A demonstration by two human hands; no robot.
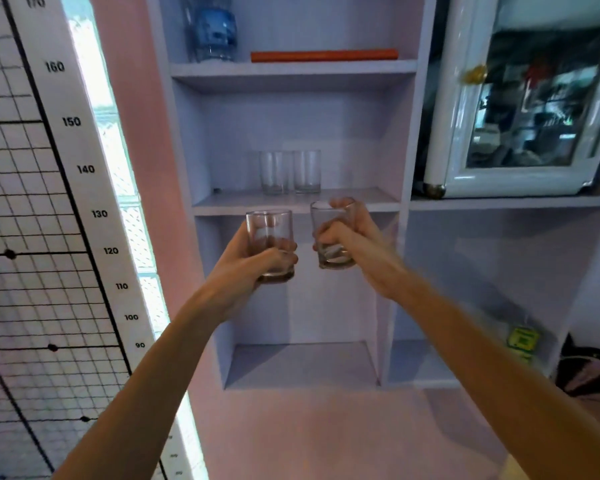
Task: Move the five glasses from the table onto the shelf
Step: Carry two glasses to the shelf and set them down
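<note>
Fingers [285,252] of my left hand [246,268] clasp the left glass [269,233]; my right hand [352,247] grips the right glass [329,220]. Both hang near the shelf [361,199] bearing two more glasses [274,172].

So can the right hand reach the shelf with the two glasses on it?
Probably yes. The right hand, gripping a glass, looks close to the shelf front, and the shelf is bare to the right of the two standing glasses.

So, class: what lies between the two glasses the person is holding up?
Nothing: in the head view the left-hand glass and right-hand glass are apart, with only a bare gap between them and the shelf behind.
</note>
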